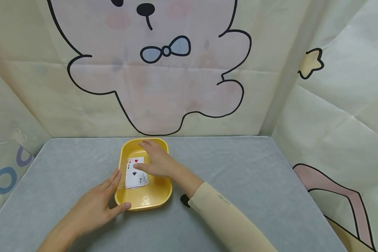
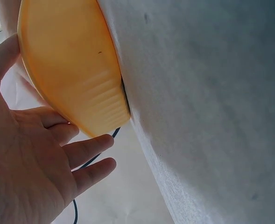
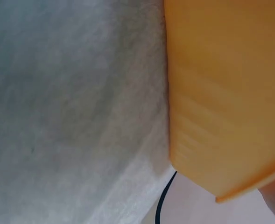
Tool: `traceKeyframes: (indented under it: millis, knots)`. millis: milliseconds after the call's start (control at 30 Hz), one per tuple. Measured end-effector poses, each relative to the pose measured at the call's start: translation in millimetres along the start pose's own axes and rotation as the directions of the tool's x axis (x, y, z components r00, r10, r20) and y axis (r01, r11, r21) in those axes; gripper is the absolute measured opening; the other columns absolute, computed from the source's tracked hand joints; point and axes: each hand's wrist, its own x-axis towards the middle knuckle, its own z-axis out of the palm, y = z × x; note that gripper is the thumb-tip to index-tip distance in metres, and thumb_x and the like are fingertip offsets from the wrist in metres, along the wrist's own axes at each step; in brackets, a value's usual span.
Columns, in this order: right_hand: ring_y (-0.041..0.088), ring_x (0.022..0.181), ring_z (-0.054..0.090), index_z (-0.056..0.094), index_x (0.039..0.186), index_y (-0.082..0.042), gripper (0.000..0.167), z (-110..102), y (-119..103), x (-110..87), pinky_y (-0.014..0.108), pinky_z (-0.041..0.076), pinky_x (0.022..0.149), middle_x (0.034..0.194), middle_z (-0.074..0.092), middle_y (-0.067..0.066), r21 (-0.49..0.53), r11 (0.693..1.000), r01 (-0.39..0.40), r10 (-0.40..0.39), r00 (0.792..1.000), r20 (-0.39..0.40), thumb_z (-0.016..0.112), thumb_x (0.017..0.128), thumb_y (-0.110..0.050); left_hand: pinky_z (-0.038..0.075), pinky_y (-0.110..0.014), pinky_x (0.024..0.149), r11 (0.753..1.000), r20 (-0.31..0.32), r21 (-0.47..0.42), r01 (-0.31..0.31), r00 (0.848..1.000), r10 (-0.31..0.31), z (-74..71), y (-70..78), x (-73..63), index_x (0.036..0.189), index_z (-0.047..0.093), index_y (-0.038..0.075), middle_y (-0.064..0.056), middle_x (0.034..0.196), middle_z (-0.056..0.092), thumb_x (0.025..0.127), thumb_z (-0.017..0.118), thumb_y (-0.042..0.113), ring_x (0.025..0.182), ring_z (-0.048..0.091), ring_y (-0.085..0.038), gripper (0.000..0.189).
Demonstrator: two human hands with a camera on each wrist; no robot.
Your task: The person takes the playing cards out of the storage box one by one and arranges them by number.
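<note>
A yellow tray (image 1: 141, 202) stands on the grey table with a small stack of playing cards (image 1: 134, 179) in it. An ace of clubs lies on top, and a card with a red heart pokes out from under it. My left hand (image 1: 96, 203) rests against the tray's left side and near corner, its fingers fairly straight; the left wrist view shows this hand (image 2: 30, 158) beside the tray's outer wall (image 2: 76, 60). Over the tray reaches my right hand (image 1: 157, 159), fingers extended toward the far rim and thumb over the cards. Whether that thumb touches them is unclear.
The grey tabletop (image 1: 239, 182) spreads around the tray, its back edge close behind it. A curtain with a cartoon animal (image 1: 163, 94) hangs behind, and more printed cloth (image 1: 343, 122) hangs at the right. A dark cable (image 3: 161, 205) shows in the right wrist view.
</note>
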Motion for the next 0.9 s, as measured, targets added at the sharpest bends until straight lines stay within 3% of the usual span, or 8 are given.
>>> traceKeyframes:
  millis: [533,700,900]
  knots:
    - [0.016,0.149,0.041,0.050,0.156,-0.013,0.077,27,-5,18.3,0.030,0.031,0.122,0.162,0.045,0.001,0.015,0.998,-0.062,0.060,0.993,0.104,0.081,0.092,-0.042,0.050,-0.061,0.101,1.000,0.012,-0.015,0.017,1.000,-0.017,-1.4,0.1,-0.5,0.162,0.034,-0.001,-0.018,0.167,0.034,0.092,0.072,0.064,0.134,0.056,-0.045,0.103]
    - [0.015,0.139,0.049,0.054,0.153,-0.015,0.077,34,-1,22.8,0.026,0.035,0.118,0.154,0.053,-0.001,-0.006,0.999,-0.051,0.051,0.992,0.118,0.085,0.088,-0.042,0.050,-0.060,0.101,0.999,0.018,-0.023,0.029,0.999,-0.029,-1.6,0.4,-1.0,0.162,0.034,0.000,-0.018,0.168,0.034,0.091,0.072,0.064,0.134,0.056,-0.044,0.103]
    - [0.012,0.121,0.052,0.060,0.149,-0.018,0.082,40,2,26.5,0.022,0.042,0.103,0.144,0.059,-0.004,-0.054,0.998,-0.033,0.040,0.992,0.117,0.091,0.079,-0.049,0.050,-0.061,0.099,0.999,0.025,-0.028,0.035,0.999,-0.034,-2.5,0.8,-1.3,0.163,0.033,0.001,-0.017,0.168,0.034,0.091,0.072,0.064,0.133,0.057,-0.044,0.103]
